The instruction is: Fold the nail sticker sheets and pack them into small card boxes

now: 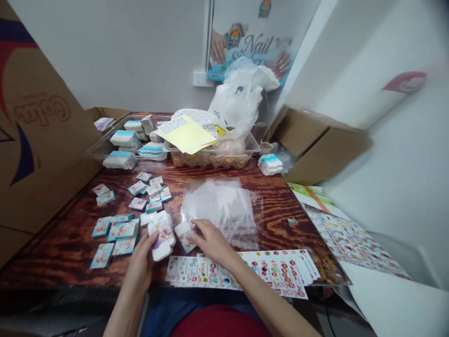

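My left hand is closed round a stack of small white sticker packs at the near edge of the wooden table. My right hand lies palm down just to its right, fingertips on a small pack at the corner of a pile of clear plastic bags. Colourful nail sticker sheets lie along the table's front edge under my right forearm. Small blue-edged packs are scattered to the left of my left hand.
A clear tray with yellow paper and a white plastic bag stands at the back. Bundled packs sit in a clear bin at the back left. Cardboard boxes flank both sides. More sticker sheets lie at the right.
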`<state>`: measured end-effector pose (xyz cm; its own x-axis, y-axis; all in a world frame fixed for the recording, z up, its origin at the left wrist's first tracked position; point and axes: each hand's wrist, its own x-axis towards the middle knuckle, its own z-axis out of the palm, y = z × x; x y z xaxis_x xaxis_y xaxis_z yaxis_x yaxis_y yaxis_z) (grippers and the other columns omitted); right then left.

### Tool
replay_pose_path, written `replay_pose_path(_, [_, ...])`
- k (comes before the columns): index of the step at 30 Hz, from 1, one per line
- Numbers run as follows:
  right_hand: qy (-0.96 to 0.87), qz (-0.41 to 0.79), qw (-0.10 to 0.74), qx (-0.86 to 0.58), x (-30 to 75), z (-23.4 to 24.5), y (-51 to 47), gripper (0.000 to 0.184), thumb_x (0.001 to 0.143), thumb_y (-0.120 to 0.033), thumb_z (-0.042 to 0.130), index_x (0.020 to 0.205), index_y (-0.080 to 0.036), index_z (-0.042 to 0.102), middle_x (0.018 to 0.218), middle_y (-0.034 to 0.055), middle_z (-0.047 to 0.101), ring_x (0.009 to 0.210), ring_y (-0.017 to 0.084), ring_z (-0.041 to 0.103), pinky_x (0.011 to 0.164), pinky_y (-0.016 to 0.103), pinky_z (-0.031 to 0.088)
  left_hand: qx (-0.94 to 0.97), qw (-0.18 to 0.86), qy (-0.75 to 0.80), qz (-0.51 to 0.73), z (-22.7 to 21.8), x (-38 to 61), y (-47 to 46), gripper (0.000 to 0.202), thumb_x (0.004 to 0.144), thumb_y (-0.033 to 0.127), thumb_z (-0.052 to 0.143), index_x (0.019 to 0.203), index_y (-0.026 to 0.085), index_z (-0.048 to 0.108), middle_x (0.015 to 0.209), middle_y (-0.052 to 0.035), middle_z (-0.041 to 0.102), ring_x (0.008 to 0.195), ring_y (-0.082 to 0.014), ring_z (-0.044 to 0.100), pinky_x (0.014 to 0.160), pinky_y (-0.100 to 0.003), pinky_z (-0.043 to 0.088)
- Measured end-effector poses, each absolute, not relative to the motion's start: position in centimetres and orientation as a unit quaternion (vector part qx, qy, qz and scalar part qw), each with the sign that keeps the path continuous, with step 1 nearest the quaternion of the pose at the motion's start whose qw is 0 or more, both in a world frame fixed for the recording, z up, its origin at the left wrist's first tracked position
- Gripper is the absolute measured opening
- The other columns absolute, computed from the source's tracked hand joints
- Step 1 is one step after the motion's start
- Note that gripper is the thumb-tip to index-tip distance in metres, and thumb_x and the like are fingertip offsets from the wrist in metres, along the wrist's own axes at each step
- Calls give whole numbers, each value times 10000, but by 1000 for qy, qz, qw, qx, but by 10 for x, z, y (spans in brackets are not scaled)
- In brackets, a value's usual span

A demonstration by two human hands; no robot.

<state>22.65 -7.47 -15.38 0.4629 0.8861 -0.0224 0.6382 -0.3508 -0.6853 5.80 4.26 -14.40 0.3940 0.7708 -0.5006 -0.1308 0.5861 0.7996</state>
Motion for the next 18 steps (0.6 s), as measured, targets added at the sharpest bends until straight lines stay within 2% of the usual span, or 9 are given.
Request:
replay_pose_path(2, [-420, 177, 273, -847, 272, -146, -76, 274, 902, -296, 626, 1169, -242, 656, 1168, 49, 660, 1110, 209, 578, 960, 299, 430, 343, 755, 474, 296, -148, 54, 48, 315, 727, 194, 719, 1034, 136, 681, 882, -56, 755, 671, -186, 718, 582, -234, 593])
replay_pose_path(4, [-329, 137, 248, -901, 326, -139, -82, 328, 909, -250, 590, 1228, -179, 618, 1264, 127, 606, 1218, 268, 509, 1031, 392, 375, 347, 753, 481, 284, -153, 50, 52, 311, 721, 204, 725, 1022, 138, 688, 914, -63, 759, 713, -202, 729, 597, -230, 597])
replay_pose_path(6, [-232, 111, 212, -943, 374, -136, -89, 415, 880, -288, 622, 1253, -110, 587, 1307, 225, 546, 1281, 373, 434, 1038, 532, 331, 350, 750, 491, 271, -159, 47, 55, 289, 717, 222, 733, 989, 135, 694, 901, -69, 761, 722, -221, 733, 590, -238, 599])
replay_pose_path(8, [-169, 111, 183, -962, 404, -140, -91, 557, 769, -355, 751, 1228, -84, 591, 1319, 266, 518, 1285, 434, 413, 1007, 583, 340, 350, 749, 498, 261, -164, 46, 57, 276, 722, 249, 734, 968, 130, 698, 881, -77, 762, 721, -238, 733, 579, -255, 603])
replay_pose_path(11, [-151, 116, 166, -968, 415, -154, -85, 658, 608, -354, 864, 1172, -122, 618, 1339, 231, 525, 1293, 417, 418, 1025, 543, 339, 351, 743, 506, 262, -168, 46, 59, 290, 720, 240, 724, 984, 121, 700, 870, -85, 763, 737, -254, 736, 557, -259, 600])
replay_pose_path(14, [-158, 140, 177, -961, 410, -172, -76, 506, 597, -289, 849, 1050, -158, 664, 1165, 170, 659, 1167, 376, 553, 986, 496, 384, 345, 748, 506, 255, -165, 47, 58, 339, 699, 229, 742, 1017, 122, 696, 894, -80, 766, 773, -262, 740, 570, -255, 602])
replay_pose_path(16, [-171, 167, 202, -950, 410, -180, -75, 328, 618, -245, 816, 911, -167, 692, 960, 120, 724, 1006, 330, 646, 891, 430, 454, 337, 758, 502, 244, -160, 47, 56, 372, 689, 247, 763, 1031, 120, 693, 922, -81, 766, 790, -262, 741, 589, -252, 604])
replay_pose_path(18, [-190, 190, 243, -932, 415, -184, -78, 193, 659, -228, 777, 819, -159, 693, 813, 77, 730, 859, 270, 684, 765, 346, 496, 331, 761, 502, 245, -155, 46, 54, 388, 685, 246, 768, 1042, 113, 690, 945, -86, 765, 810, -264, 741, 607, -250, 605])
